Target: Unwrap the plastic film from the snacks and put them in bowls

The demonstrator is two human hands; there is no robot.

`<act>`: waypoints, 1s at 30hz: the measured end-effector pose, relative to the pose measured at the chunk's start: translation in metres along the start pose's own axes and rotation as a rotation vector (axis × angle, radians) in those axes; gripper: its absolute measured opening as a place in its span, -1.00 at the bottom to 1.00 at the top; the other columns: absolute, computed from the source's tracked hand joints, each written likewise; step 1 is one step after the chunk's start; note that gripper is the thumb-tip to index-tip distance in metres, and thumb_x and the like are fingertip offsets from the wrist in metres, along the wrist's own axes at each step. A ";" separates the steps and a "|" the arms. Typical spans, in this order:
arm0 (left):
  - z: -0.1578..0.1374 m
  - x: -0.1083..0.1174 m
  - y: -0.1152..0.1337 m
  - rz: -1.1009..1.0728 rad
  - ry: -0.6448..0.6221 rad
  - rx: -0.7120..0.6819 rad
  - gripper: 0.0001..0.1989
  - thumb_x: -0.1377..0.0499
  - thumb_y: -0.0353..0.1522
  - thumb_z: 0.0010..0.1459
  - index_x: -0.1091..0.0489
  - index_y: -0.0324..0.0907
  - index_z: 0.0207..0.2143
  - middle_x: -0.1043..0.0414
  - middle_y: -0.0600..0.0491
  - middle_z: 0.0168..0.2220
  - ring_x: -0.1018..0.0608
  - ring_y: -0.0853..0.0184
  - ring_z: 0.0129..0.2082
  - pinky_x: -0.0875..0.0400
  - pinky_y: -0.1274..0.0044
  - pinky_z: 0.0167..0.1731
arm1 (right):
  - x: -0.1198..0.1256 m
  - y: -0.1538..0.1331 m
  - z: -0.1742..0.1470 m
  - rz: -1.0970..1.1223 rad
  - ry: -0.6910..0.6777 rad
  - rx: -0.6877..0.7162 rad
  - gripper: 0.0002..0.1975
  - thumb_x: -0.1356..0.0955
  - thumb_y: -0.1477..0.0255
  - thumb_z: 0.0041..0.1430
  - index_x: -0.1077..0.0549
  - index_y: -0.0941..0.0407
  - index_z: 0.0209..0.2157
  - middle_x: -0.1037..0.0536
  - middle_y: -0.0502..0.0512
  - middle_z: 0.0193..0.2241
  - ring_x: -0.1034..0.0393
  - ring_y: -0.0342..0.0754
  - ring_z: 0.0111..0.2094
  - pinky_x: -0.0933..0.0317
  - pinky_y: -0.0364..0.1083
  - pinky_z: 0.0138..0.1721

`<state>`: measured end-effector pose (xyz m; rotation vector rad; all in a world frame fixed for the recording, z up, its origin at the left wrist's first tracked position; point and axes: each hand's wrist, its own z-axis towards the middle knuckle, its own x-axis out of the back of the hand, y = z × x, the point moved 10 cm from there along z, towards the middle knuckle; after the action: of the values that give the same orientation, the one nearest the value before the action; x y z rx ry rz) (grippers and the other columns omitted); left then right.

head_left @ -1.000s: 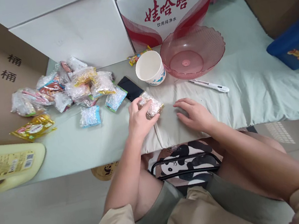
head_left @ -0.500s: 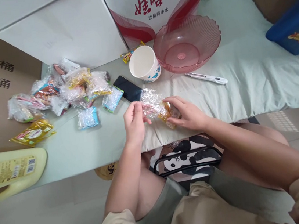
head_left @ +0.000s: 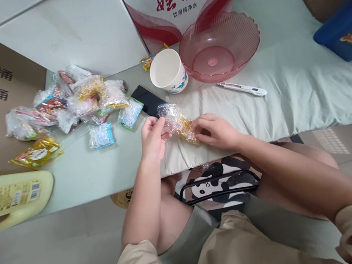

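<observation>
My left hand (head_left: 153, 137) is closed, thumb and fingers pinching the left end of crinkled clear plastic wrap (head_left: 168, 113). To the right, the wrap lies around a gold-coloured snack packet (head_left: 186, 127), whose exact contents I cannot make out. My right hand (head_left: 217, 130) has its fingers bent round the packet's right end, covering part of it. Just behind the wrap lies a black phone (head_left: 148, 101), its near end partly covered. Both hands are over the front edge of the pale green cloth (head_left: 127, 160).
Wrapped snacks (head_left: 86, 96) are heaped at left, beside a yellow bottle (head_left: 11, 196). A white paper cup (head_left: 167, 69), a pink ribbed bowl (head_left: 220, 51) and a utility knife (head_left: 242, 88) lie behind my hands. A water carton (head_left: 184, 6) stands at the back.
My right hand's fingers have drawn together on the packet, and the dark piece visible beneath them before is now hidden. My left hand has shifted slightly left, still pinching the wrap.
</observation>
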<state>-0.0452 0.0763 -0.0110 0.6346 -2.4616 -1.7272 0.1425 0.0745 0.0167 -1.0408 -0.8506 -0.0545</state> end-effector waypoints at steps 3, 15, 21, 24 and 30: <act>0.002 0.012 0.013 0.023 0.086 -0.103 -0.62 -0.37 -0.31 -0.05 -0.14 -0.11 -0.48 -0.40 0.21 -0.53 -0.49 0.52 -0.60 -0.25 0.72 -0.68 | 0.003 0.003 0.000 0.000 0.022 -0.042 -0.73 -0.28 0.44 0.24 -0.50 0.10 -0.06 -0.57 0.17 -0.24 -0.47 0.06 -0.18 -0.35 0.06 -0.07; -0.009 0.039 0.043 0.902 0.081 -0.375 -0.83 -0.33 -0.44 -0.08 -0.41 -0.10 -0.41 -0.27 0.22 -0.65 -0.38 0.38 -0.60 -0.27 0.55 -0.49 | 0.087 0.036 -0.020 -0.278 0.266 -0.168 -0.70 -0.24 0.49 0.14 -0.61 0.02 -0.28 -0.57 0.16 -0.02 -0.44 0.18 0.05 -0.26 0.20 0.11; -0.039 -0.040 0.046 1.069 -0.283 -0.832 -0.74 -0.35 -0.29 0.04 -0.55 -0.09 -0.18 -0.51 -0.05 0.00 -0.52 0.13 0.06 -0.37 0.32 0.12 | 0.059 0.028 -0.012 -0.344 0.147 -0.132 -0.74 -0.32 0.35 0.23 -0.54 0.03 -0.09 -0.59 0.21 -0.02 -0.43 0.23 0.05 -0.23 0.22 0.10; -0.034 -0.057 0.021 1.063 -0.440 -0.703 -0.87 -0.23 -0.28 0.19 -0.56 -0.10 -0.32 -0.58 -0.02 -0.16 -0.58 0.25 -0.21 -0.45 0.42 -0.12 | 0.081 0.028 -0.015 -0.448 0.346 -0.228 -0.79 -0.26 0.38 0.30 -0.54 0.02 -0.18 -0.57 0.22 -0.05 -0.42 0.22 0.04 -0.22 0.22 0.07; -0.032 -0.047 0.024 0.843 -0.241 -0.573 -0.76 -0.19 -0.30 0.19 -0.47 -0.14 -0.53 -0.45 0.10 -0.56 -0.46 0.35 -0.50 -0.33 0.52 -0.40 | 0.060 0.040 -0.030 -0.025 0.197 -0.488 -0.68 -0.29 0.22 0.29 -0.42 0.07 -0.01 -0.58 0.10 -0.38 -0.50 0.03 -0.38 -0.36 0.05 -0.26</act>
<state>0.0001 0.0725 0.0304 -0.6017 -1.7327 -1.9792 0.2180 0.0927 0.0190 -1.4536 -0.6834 -0.3960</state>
